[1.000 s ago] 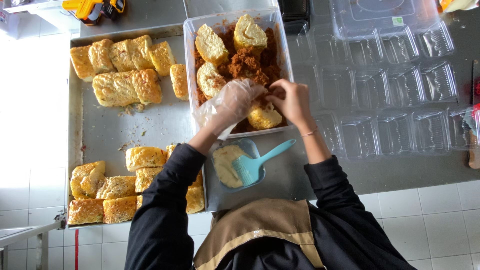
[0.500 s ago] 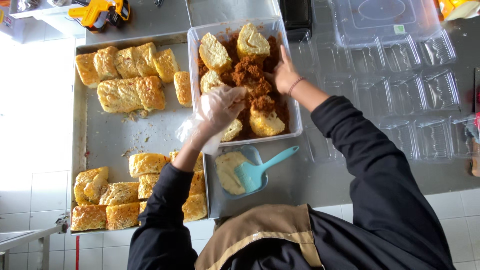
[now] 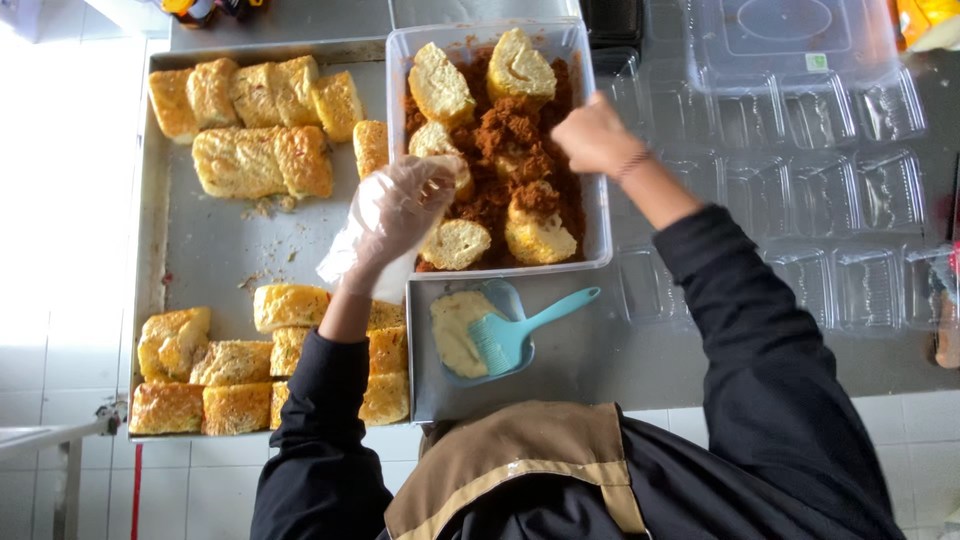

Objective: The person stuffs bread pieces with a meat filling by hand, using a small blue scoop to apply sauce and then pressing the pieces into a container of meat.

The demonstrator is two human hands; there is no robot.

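Looking down from the head camera, the person is working over a clear plastic tub [image 3: 596, 150] full of reddish-brown shredded topping [image 3: 505, 135] with several split buns sitting in it. The left hand [image 3: 405, 205], wearing a loose clear plastic glove, is hovering over the tub's left wall near its front corner, fingers curled in a loose, half-closed way around nothing I can make out for sure; a cut bun [image 3: 455, 243] is lying right beside it in the tub, and the glove is blurry, so it's hard to say if they're touching. The right hand [image 3: 592, 135] is bare, sitting over the tub's right wall, bunched into a fist. Might be pinching some topping, but I honestly can't tell from this angle.

Just in front of the tub, a small steel tray [image 3: 560, 370] is holding a pale blue dish [image 3: 512, 300] of yellowish spread [image 3: 455, 332] with a teal silicone brush [image 3: 520, 330] lying across it, handle pointing toward the tray's right edge.

On the left, a big baking tray [image 3: 215, 245] is carrying golden buns in two lots: one bunch [image 3: 255, 120] along the far edge, another [image 3: 215, 365] packed into the near corner, crumbs in between.

Off to the right, empty clear clamshell boxes [image 3: 800, 190] are covering the steel counter [image 3: 700, 355], with a clear lid [image 3: 790, 40] at the far edge.
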